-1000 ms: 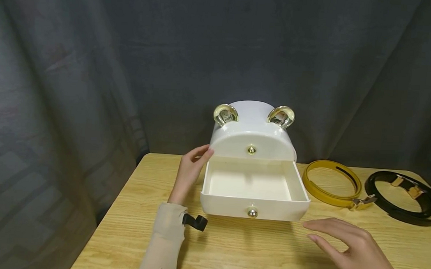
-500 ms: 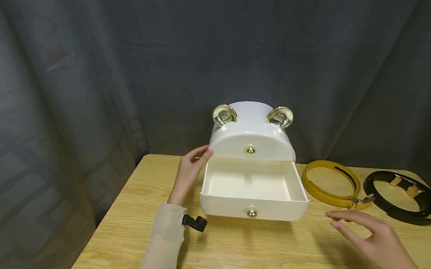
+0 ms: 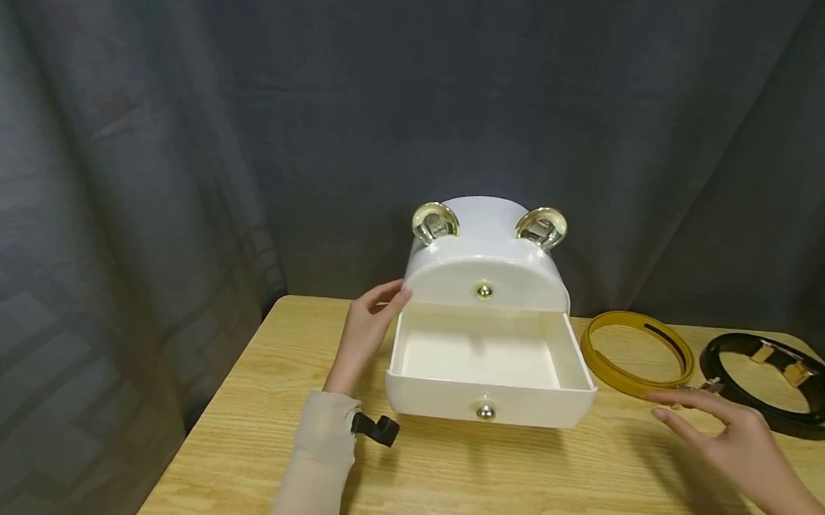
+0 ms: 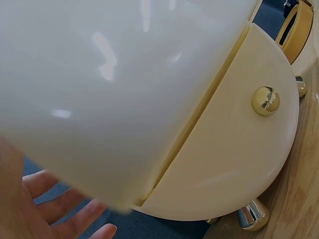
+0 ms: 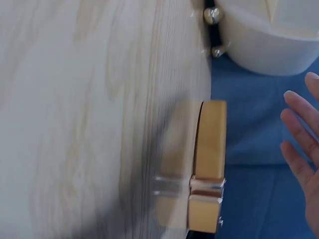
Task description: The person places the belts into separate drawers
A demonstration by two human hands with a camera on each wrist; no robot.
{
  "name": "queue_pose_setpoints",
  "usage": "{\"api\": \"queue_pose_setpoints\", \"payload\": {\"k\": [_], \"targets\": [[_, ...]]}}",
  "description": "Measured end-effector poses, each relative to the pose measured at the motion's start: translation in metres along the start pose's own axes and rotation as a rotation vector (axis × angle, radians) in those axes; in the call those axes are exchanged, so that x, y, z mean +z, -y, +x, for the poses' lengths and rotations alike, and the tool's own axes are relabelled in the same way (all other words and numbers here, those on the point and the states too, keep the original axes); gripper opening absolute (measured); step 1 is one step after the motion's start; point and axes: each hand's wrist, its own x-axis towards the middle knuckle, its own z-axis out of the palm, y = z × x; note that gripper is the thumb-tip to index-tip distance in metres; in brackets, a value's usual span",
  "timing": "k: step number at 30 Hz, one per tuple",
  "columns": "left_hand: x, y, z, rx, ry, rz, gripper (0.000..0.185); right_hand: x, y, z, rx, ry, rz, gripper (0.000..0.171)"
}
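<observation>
A white drawer box (image 3: 485, 230) with two gold ears stands on the table. Its lower drawer (image 3: 489, 404) is pulled out, with a gold knob in front and nothing inside. My left hand (image 3: 366, 322) rests against the box's left side, thumb near the front corner; in the left wrist view its fingers (image 4: 65, 204) extend past the box edge. My right hand (image 3: 735, 439) hovers near the buckle of a coiled yellow belt (image 3: 607, 369), fingers extended and holding nothing. In the right wrist view, the belt (image 5: 209, 139) is beside the hand's fingers (image 5: 299, 132).
A coiled black belt (image 3: 792, 422) with gold-coloured fittings lies to the right of the yellow one. The wooden table (image 3: 455, 481) backs onto a dark grey curtain (image 3: 364, 113). A black strap mount (image 3: 377, 429) sticks out from the left sleeve.
My right hand has moved right, from beside the drawer's front corner to the yellow belt's buckle. My left hand, the box and both belts have stayed in place.
</observation>
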Motion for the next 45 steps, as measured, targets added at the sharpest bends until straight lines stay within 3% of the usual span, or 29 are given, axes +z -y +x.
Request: {"api": "queue_pose_setpoints", "payload": {"k": [4,7,10,18,35,45], "targets": [[0.003,0.025,0.012,0.000,-0.004,-0.011,0.046,-0.001,-0.014,0.001,-0.006,-0.008,-0.028,0.035],[0.004,0.031,0.014,0.011,-0.010,-0.017,0.047,-0.002,-0.024,0.001,-0.024,0.001,-0.031,0.037],[0.005,0.032,0.014,0.023,-0.011,-0.013,0.046,-0.004,-0.034,0.001,-0.017,0.022,-0.059,0.037],[0.005,0.032,0.013,0.033,-0.016,0.003,0.044,-0.010,-0.058,0.004,0.113,0.118,-0.122,0.033],[0.004,0.034,0.017,0.035,-0.022,-0.007,0.045,-0.011,-0.087,0.021,0.100,0.215,-0.169,0.039],[0.005,0.033,0.016,0.031,-0.030,-0.003,0.044,-0.007,-0.101,0.025,0.098,0.292,-0.116,0.043]]}}
